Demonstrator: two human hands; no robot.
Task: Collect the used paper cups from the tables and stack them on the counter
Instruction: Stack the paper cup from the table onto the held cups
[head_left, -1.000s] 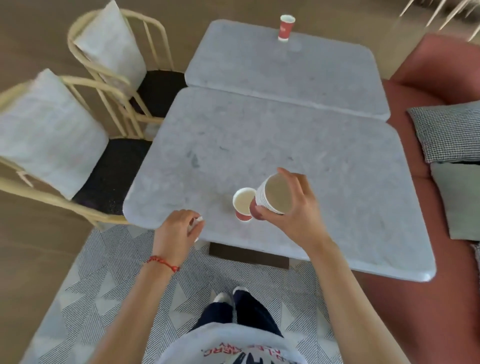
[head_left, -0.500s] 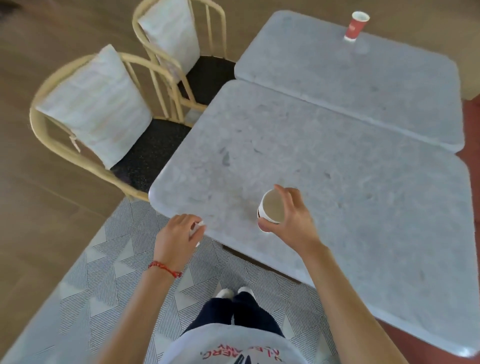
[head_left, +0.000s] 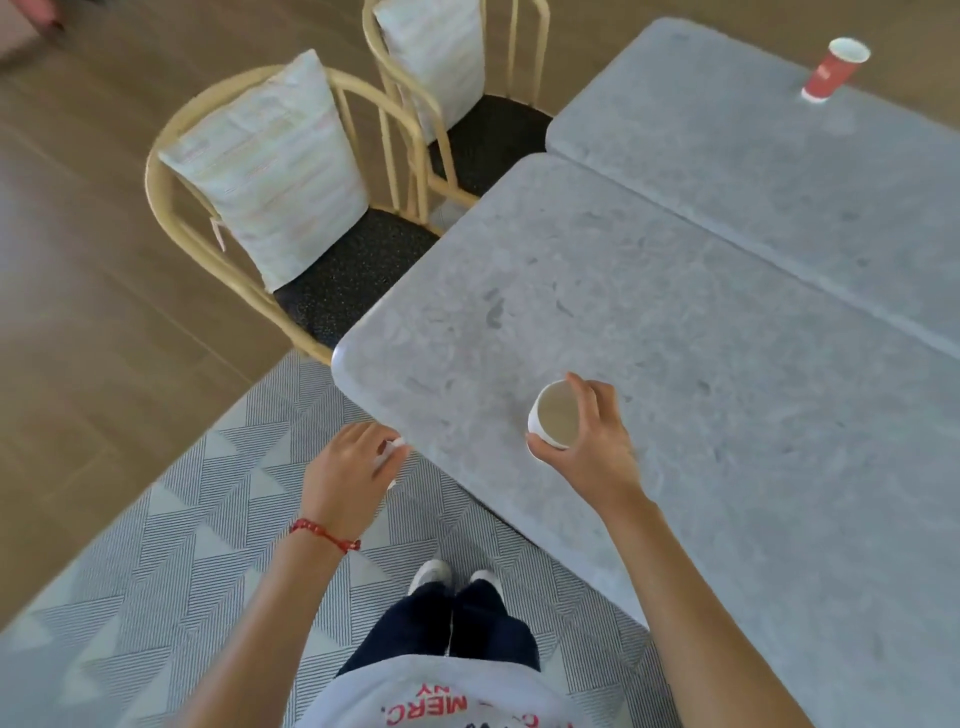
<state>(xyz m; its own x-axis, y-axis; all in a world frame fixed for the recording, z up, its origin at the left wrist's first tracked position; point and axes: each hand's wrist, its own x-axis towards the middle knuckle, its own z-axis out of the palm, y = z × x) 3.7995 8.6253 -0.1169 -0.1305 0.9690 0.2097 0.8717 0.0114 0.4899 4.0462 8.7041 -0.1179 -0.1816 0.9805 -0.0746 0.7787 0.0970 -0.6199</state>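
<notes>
While right hand (head_left: 587, 447) grips cup (head_left: 553, 415) | red cup (head_left: 834, 70) on far table (head_left: 779, 156)

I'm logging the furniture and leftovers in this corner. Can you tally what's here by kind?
Tables: 2
Chairs: 2
Cushions: 2
Red cup left standing: 1
Held cup stack: 1, cup count inside unclear
Total: 8
</notes>
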